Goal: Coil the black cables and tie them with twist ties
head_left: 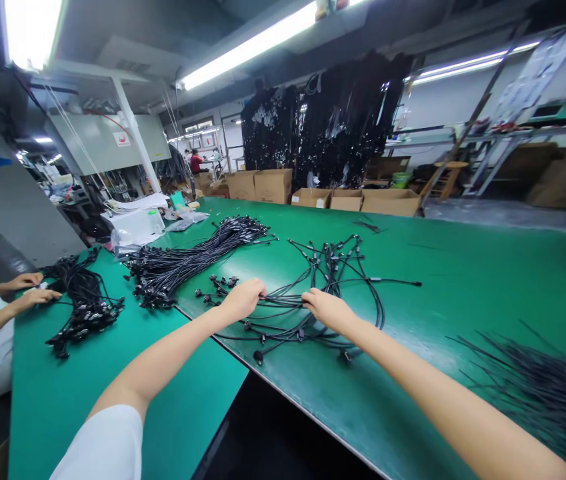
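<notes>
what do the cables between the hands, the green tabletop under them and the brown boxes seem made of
Black cables: probably plastic- or rubber-coated, slightly glossy, bending in smooth loops.
Green tabletop: perhaps a vinyl or rubber sheet, smooth, with soft reflections.
Brown boxes: likely cardboard, matte, with straight edges.

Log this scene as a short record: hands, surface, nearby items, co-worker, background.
Left hand: closed on black cables
Right hand: closed on the same group of cables
Surface: green tabletop
Nearby: large cable bundle beyond the left hand; thin black strands at far right
Co-worker's hands: at a dark cable pile, picture left
Background: cardboard boxes beyond the tabletop
</notes>
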`<state>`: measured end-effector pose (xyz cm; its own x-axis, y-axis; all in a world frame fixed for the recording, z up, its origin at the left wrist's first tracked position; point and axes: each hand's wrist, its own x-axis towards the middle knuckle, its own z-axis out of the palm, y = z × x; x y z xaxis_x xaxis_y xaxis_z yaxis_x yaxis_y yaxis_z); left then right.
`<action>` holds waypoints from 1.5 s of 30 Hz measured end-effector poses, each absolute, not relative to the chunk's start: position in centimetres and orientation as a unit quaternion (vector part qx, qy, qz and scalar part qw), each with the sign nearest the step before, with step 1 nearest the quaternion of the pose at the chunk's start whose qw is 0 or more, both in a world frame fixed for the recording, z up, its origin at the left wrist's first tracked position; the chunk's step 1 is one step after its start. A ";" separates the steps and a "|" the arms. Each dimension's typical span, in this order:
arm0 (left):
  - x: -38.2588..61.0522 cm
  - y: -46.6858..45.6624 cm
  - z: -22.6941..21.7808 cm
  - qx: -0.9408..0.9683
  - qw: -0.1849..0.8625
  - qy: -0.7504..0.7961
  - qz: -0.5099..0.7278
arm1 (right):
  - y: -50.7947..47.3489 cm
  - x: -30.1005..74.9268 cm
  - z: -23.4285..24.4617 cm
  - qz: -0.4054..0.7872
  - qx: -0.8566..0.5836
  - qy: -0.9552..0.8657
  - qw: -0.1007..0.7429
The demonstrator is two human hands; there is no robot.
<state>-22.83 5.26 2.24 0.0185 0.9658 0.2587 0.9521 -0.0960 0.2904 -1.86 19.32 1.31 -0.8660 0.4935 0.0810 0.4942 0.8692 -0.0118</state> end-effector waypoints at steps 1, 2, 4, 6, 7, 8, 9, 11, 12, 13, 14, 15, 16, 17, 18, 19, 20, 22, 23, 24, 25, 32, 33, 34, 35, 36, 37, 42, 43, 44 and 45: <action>-23.5 4.9 2.3 0.709 0.018 0.677 0.198 | 20.2 -1.6 1.2 -0.010 -0.266 -0.963 0.051; -24.1 4.6 2.4 0.702 0.022 0.684 0.198 | 21.1 -1.3 1.2 -0.016 -0.277 -0.959 0.061; -25.4 4.2 2.3 0.690 0.044 0.697 0.191 | 22.7 -0.5 1.4 -0.021 -0.300 -0.950 0.080; -26.1 4.3 1.7 0.680 0.073 0.707 0.181 | 23.6 -0.1 2.1 -0.013 -0.317 -0.943 0.096; -26.2 4.5 1.4 0.676 0.084 0.710 0.179 | 23.7 -0.2 2.6 -0.010 -0.321 -0.941 0.103; -26.2 4.8 1.0 0.671 0.090 0.713 0.181 | 23.5 -0.4 3.2 -0.004 -0.320 -0.939 0.125; -26.0 5.1 0.7 0.667 0.092 0.715 0.187 | 23.0 -0.7 4.0 0.007 -0.309 -0.936 0.169; -25.5 5.8 0.2 0.658 0.088 0.717 0.212 | 21.7 -1.4 5.8 0.043 -0.249 -0.918 0.305; -25.3 6.1 0.2 0.653 0.085 0.717 0.229 | 21.1 -1.7 6.9 0.063 -0.203 -0.906 0.367; -25.2 6.3 0.3 0.648 0.081 0.716 0.247 | 20.7 -1.9 7.9 0.076 -0.158 -0.895 0.409; -25.2 6.4 0.7 0.641 0.076 0.716 0.265 | 20.4 -1.9 9.0 0.080 -0.123 -0.892 0.429; -25.3 6.4 1.1 0.633 0.068 0.717 0.284 | 20.3 -1.7 9.9 0.072 -0.105 -0.894 0.429; -25.6 6.4 1.7 0.624 0.057 0.719 0.302 | 20.4 -1.4 10.8 0.057 -0.103 -0.895 0.429; -25.9 6.3 2.3 0.615 0.045 0.721 0.317 | 20.6 -0.9 11.6 0.038 -0.111 -0.893 0.435; -26.2 6.3 2.9 0.608 0.031 0.722 0.328 | 20.7 -0.3 12.3 0.017 -0.118 -0.888 0.445; -26.5 6.2 3.4 0.605 0.020 0.723 0.333 | 20.7 0.3 12.9 -0.006 -0.117 -0.884 0.453; -26.7 6.1 3.9 0.606 0.014 0.723 0.332 | 20.5 0.8 13.3 -0.029 -0.107 -0.883 0.455; -26.8 6.0 4.3 0.616 0.017 0.723 0.314 | 19.8 1.7 14.1 -0.068 -0.082 -0.887 0.450; -26.7 6.0 4.2 0.623 0.024 0.722 0.299 | 19.4 1.9 14.5 -0.087 -0.075 -0.886 0.449; -26.5 5.9 4.0 0.630 0.032 0.722 0.284 | 19.1 2.2 14.8 -0.107 -0.077 -0.882 0.452; -26.3 5.9 3.6 0.635 0.038 0.722 0.271 | 18.9 2.3 15.1 -0.128 -0.087 -0.877 0.455; -25.9 4.2 1.1 0.667 0.029 0.710 0.225 | 21.4 4.7 16.0 -0.240 -0.248 -0.858 0.380; -25.9 3.9 1.1 0.670 0.017 0.708 0.221 | 21.6 5.1 16.0 -0.252 -0.256 -0.853 0.378; -25.9 3.5 1.1 0.674 0.000 0.706 0.216 | 21.6 5.4 15.9 -0.263 -0.259 -0.848 0.380; -25.8 3.1 1.1 0.679 -0.015 0.702 0.215 | 21.5 5.6 15.9 -0.271 -0.260 -0.842 0.386; -25.7 2.8 1.3 0.684 -0.024 0.697 0.217 | 21.3 5.8 16.0 -0.273 -0.262 -0.837 0.394; -25.5 2.5 1.4 0.689 -0.026 0.690 0.222 | 21.0 5.8 16.1 -0.270 -0.265 -0.834 0.402; -25.4 1.6 2.2 0.681 -0.030 0.683 0.262 | 20.3 6.0 17.4 -0.209 -0.293 -0.825 0.436; -25.7 1.4 2.1 0.666 -0.058 0.692 0.271 | 20.3 6.2 17.9 -0.179 -0.298 -0.820 0.454; -26.2 1.3 2.0 0.649 -0.088 0.702 0.280 | 20.4 6.4 18.4 -0.144 -0.304 -0.812 0.478; -26.6 1.1 1.8 0.630 -0.112 0.713 0.288 | 20.4 6.7 18.8 -0.111 -0.310 -0.798 0.505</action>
<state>-26.64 1.09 1.80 -0.1812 0.8335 0.5220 0.9624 0.0410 0.2686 6.70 20.43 18.83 -0.2984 0.3821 0.8746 0.6066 0.7834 -0.1353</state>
